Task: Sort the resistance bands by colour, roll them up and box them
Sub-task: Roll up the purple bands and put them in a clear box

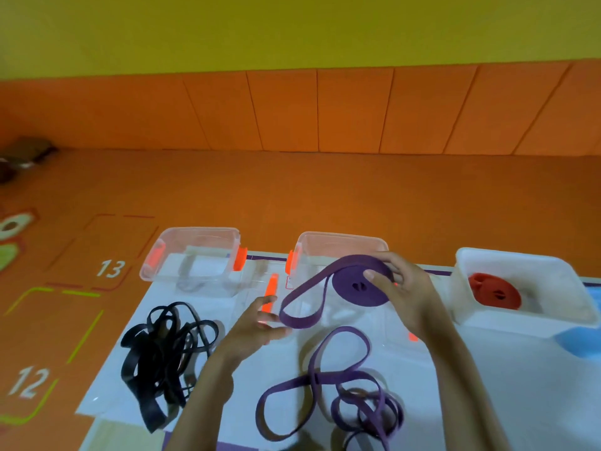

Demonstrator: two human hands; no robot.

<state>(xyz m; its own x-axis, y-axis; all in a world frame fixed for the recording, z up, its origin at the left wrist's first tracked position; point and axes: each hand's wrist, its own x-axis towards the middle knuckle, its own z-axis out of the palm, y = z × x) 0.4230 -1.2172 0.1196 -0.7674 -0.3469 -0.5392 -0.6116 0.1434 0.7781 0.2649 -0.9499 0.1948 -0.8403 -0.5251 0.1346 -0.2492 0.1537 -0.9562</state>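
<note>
Three boxes: rectangular with rounded corners, in a row along the sheet's far edge. The left clear box stands at 10 o'clock and the middle clear box at 12 o'clock, both thin see-through plastic with orange latches. The white box at 2 o'clock is opaque.
Red roll: a flat band wound into a disc, lying inside the white box.
Purple roll: a flat, matte rubbery strip coiled into a thick disc, held in the air in front of the middle clear box. Its unwound tail sags as a loop toward 8 o'clock.
Right hand: grasps the purple roll, fingers curled over its rim and thumb pressed on its flat face.
Left hand: at 8 o'clock of the roll, fingers loosely spread and blurred beside the tail. I cannot tell whether they touch it.
Loose purple bands: limp flat loops, partly tangled, at 6 o'clock on the sheet.
Black bands: a knotted heap of flat straps at 8 o'clock.
Sheet: smooth and white, spread on an orange floor mat.
</note>
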